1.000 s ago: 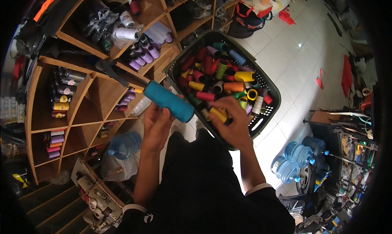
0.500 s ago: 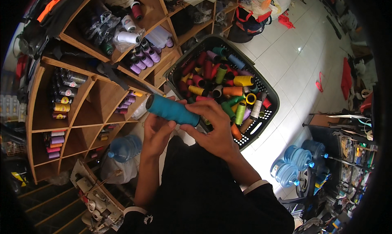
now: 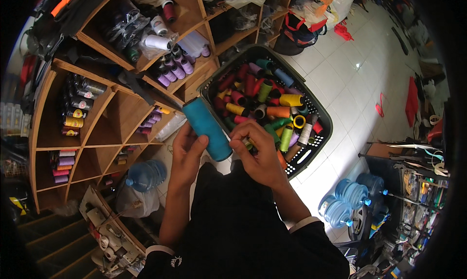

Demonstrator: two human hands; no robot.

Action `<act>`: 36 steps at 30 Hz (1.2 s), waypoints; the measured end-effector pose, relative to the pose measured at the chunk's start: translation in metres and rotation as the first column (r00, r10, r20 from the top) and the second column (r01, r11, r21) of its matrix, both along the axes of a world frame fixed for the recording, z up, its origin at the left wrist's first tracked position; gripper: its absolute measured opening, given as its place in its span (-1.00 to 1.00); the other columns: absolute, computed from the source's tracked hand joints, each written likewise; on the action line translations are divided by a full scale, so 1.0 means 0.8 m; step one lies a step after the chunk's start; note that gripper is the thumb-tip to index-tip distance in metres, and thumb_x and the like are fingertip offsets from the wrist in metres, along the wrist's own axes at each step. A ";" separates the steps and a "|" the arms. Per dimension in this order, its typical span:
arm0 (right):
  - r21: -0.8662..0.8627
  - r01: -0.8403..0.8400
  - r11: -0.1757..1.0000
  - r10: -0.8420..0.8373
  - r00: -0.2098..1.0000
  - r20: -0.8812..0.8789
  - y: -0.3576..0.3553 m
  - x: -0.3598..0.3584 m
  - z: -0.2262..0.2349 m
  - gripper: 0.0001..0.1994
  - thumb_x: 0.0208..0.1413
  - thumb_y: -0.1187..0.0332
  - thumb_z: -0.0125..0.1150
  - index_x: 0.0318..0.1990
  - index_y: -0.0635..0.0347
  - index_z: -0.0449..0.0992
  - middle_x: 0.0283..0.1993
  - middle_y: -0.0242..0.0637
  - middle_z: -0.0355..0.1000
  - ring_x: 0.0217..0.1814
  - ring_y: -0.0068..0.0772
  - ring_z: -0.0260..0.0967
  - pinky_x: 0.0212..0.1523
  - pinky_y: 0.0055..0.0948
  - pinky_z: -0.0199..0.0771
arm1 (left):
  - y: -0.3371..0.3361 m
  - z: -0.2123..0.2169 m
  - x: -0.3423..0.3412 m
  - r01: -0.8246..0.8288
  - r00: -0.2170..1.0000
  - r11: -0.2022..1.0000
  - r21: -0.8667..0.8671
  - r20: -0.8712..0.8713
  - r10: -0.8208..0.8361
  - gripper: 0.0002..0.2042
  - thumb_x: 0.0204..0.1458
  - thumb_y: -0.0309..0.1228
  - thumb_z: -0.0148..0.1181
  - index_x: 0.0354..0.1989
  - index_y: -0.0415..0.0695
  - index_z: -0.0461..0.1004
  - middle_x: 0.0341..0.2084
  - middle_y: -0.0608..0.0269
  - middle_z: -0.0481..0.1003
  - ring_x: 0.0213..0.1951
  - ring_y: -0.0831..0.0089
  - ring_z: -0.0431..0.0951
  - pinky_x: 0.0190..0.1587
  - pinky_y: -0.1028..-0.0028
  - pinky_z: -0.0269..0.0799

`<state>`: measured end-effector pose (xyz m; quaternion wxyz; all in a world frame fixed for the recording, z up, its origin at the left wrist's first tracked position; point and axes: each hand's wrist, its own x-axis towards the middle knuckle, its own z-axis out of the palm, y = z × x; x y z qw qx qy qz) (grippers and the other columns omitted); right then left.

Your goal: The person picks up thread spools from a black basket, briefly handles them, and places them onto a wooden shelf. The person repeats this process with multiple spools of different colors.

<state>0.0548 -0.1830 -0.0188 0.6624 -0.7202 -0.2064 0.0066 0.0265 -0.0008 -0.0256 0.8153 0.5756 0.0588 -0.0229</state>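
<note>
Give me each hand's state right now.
Left hand: holding the teal thread spool.
Right hand: pinched closed beside it; cannot tell if holding anything.

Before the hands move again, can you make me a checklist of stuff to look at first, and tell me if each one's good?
1. Left hand holding the big teal spool: ok, fingers and thumb are around it.
2. Right hand beside the spool's lower end: ok, thumb and fingertips are drawn close together.
3. Loose thread between those fingertips: cannot tell, too small to see.
4. Dark basket standing with its opening up: ok, many spools lie in it.
5. Basket spools sorted by colour: not ok, reds, yellows, greens and others are jumbled.
</note>
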 end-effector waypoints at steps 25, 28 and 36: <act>-0.015 -0.083 0.996 0.084 0.994 0.068 0.024 -0.025 0.019 -0.66 -0.08 0.46 0.37 -0.10 0.21 0.47 -0.20 -0.17 0.38 -0.21 -0.30 0.41 -0.22 -0.42 0.40 | -0.004 0.011 0.004 0.071 0.997 0.674 -0.735 0.031 -0.070 -0.45 0.02 -0.08 -0.01 0.08 -0.25 0.26 -0.31 0.12 0.33 -0.30 0.32 0.34 -0.22 0.38 0.34; -0.049 -0.068 0.996 0.075 0.983 0.166 0.024 -0.023 0.028 -0.53 -0.11 0.41 0.42 0.00 0.21 0.39 -0.14 -0.14 0.35 -0.16 -0.27 0.39 -0.14 -0.40 0.39 | -0.003 0.005 0.001 -0.106 0.994 0.808 -0.580 -0.087 0.068 -0.44 0.05 -0.11 0.05 0.14 -0.22 0.21 -0.17 0.05 0.37 -0.19 0.28 0.39 -0.14 0.37 0.38; 0.499 -0.050 0.865 0.316 0.827 -0.465 0.027 -0.017 -0.008 -0.43 0.04 0.32 0.33 0.16 0.23 0.20 -0.06 -0.19 0.31 -0.08 -0.43 0.34 -0.08 -0.40 0.40 | 0.005 0.007 0.003 -0.088 0.994 0.940 -0.330 0.032 0.104 -0.41 0.06 -0.19 0.18 0.20 -0.21 0.16 -0.02 -0.04 0.39 0.05 0.23 0.42 0.08 0.27 0.36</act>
